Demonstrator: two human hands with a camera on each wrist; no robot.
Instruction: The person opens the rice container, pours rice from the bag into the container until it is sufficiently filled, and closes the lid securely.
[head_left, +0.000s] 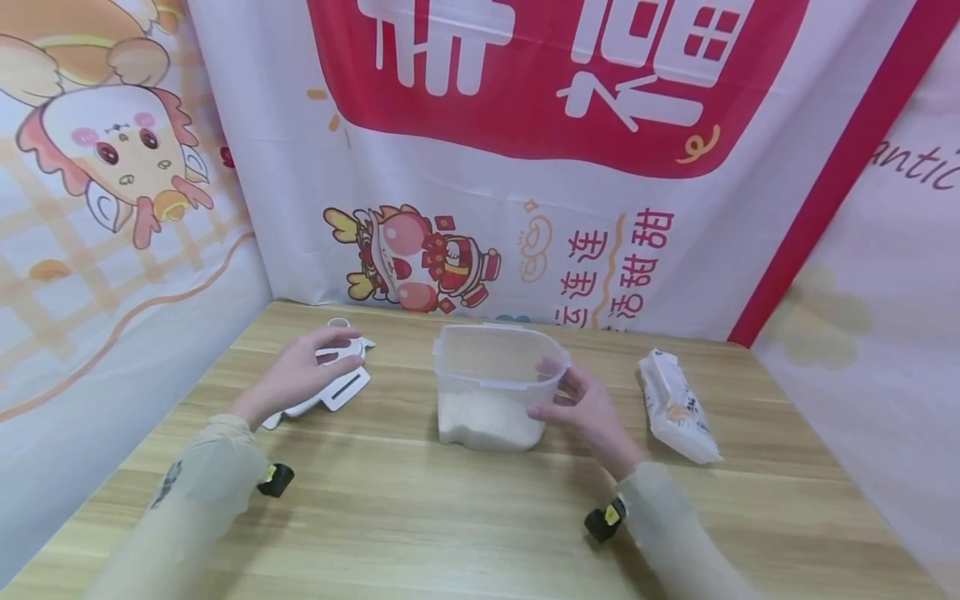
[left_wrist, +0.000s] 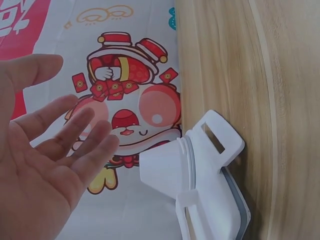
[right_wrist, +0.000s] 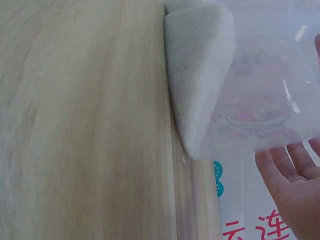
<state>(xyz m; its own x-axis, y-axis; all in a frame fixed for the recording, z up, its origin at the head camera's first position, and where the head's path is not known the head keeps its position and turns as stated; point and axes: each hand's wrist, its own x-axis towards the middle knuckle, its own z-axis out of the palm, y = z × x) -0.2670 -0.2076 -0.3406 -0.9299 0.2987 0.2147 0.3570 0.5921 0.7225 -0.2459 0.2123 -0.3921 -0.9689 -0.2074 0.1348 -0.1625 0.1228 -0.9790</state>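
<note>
A clear plastic container (head_left: 491, 367), partly filled with white grains or powder (head_left: 487, 417), stands upright on the table. My right hand (head_left: 577, 404) holds its right side near the rim, thumb toward the front. In the right wrist view, the right hand's fingers (right_wrist: 295, 170) lie along the container's wall (right_wrist: 260, 100). On the left lies a white lid (head_left: 347, 388) with side clasps and a round spout, seen closer as the lid (left_wrist: 215, 200) in the left wrist view. My left hand (head_left: 311, 371) hovers over it, apart from it, fingers loosely bent and holding nothing (left_wrist: 45, 155).
A crumpled white plastic bag (head_left: 675, 408) with printing lies right of the container. The wooden table (head_left: 420, 517) ends at a printed cloth (head_left: 480, 192) hanging behind it. Further cloths hang at both sides. A few white grains (right_wrist: 184, 160) lie beside the container.
</note>
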